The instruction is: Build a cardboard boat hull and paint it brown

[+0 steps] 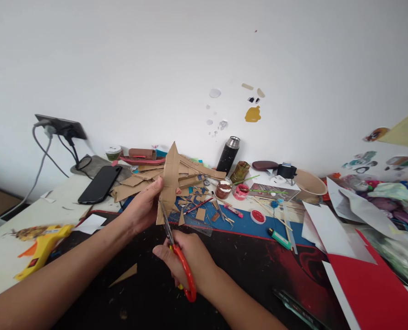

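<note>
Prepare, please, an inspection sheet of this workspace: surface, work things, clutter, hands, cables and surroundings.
Surface: dark mat and blue mat on a light table.
Work things: pointed cardboard piece, with the scissors at its lower end.
Clutter: cardboard scraps heaped behind; triangular offcut in front; phone and yellow glue gun at left; flask by the wall.
Left hand: holds the cardboard piece.
Right hand: grips the scissors by the handles.
Cables: grey and black, plugged into the dark socket panel at left.
Surroundings: white wall with stickers; red sheet at right.
</note>
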A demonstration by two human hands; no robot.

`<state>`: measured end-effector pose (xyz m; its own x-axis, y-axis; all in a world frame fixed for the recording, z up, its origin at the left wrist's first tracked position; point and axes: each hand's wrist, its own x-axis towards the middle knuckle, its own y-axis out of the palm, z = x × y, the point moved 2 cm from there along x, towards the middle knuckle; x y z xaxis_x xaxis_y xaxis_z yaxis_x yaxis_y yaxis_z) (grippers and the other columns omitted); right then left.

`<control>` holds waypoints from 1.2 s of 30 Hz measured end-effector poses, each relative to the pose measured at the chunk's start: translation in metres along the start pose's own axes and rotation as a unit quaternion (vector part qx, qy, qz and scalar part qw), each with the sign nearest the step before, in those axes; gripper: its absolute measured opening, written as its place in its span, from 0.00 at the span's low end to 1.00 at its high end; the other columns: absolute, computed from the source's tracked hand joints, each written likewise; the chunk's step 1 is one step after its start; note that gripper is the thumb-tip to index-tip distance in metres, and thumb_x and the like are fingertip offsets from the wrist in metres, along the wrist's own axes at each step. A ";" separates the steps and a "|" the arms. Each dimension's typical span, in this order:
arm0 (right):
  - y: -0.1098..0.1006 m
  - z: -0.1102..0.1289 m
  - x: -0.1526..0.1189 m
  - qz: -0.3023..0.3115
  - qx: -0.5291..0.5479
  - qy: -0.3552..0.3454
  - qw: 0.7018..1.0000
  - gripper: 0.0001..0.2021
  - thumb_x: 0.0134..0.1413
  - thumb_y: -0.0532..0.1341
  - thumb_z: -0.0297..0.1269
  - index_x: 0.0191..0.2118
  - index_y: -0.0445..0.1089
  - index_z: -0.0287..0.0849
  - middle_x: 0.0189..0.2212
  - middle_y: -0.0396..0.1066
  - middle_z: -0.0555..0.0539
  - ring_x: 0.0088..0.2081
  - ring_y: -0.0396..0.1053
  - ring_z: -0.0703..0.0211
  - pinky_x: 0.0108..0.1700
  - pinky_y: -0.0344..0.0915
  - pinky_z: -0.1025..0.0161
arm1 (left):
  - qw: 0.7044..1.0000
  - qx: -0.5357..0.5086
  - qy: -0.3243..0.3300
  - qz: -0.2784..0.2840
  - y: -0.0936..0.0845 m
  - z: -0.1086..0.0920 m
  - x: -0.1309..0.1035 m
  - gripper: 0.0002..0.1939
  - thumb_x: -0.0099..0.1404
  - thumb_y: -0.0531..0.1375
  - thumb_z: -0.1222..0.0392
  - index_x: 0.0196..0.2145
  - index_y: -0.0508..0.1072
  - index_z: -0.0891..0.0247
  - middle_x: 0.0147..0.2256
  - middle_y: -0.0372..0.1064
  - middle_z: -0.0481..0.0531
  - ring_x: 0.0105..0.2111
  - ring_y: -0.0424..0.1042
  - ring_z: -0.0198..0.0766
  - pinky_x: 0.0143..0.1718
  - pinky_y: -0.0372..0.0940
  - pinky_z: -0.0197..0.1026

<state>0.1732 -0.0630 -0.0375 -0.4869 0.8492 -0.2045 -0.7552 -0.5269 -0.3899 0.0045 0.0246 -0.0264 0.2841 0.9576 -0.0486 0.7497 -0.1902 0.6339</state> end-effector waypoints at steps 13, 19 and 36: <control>0.002 0.002 0.001 -0.046 -0.012 -0.023 0.999 0.16 0.70 0.69 0.49 0.34 0.73 0.45 0.19 0.67 0.54 0.23 0.71 0.59 0.29 0.63 0.66 | 0.999 -0.031 -0.011 0.010 -0.002 0.002 0.001 0.28 0.68 0.72 0.44 0.57 0.83 0.66 0.46 0.87 0.67 0.48 0.86 0.66 0.50 0.81 0.58; 0.003 -0.002 0.000 -0.029 0.016 -0.029 0.999 0.14 0.70 0.68 0.48 0.38 0.73 0.44 0.18 0.67 0.56 0.20 0.70 0.61 0.28 0.64 0.67 | 1.000 -0.020 -0.020 -0.006 -0.003 -0.002 -0.001 0.26 0.67 0.73 0.42 0.53 0.84 0.66 0.43 0.87 0.64 0.42 0.87 0.61 0.44 0.83 0.56; -0.013 0.007 -0.003 0.008 0.000 -0.070 0.997 0.29 0.54 0.77 0.65 0.48 0.80 0.44 0.27 0.75 0.53 0.31 0.74 0.58 0.37 0.67 0.65 | 1.000 0.000 -0.012 -0.008 -0.002 -0.008 -0.002 0.26 0.64 0.75 0.41 0.46 0.85 0.69 0.41 0.87 0.65 0.39 0.87 0.57 0.41 0.82 0.50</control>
<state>0.1814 -0.0594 -0.0257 -0.5560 0.8270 -0.0831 -0.7469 -0.5410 -0.3866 -0.0022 0.0245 -0.0218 0.2874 0.9547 -0.0776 0.7540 -0.1755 0.6330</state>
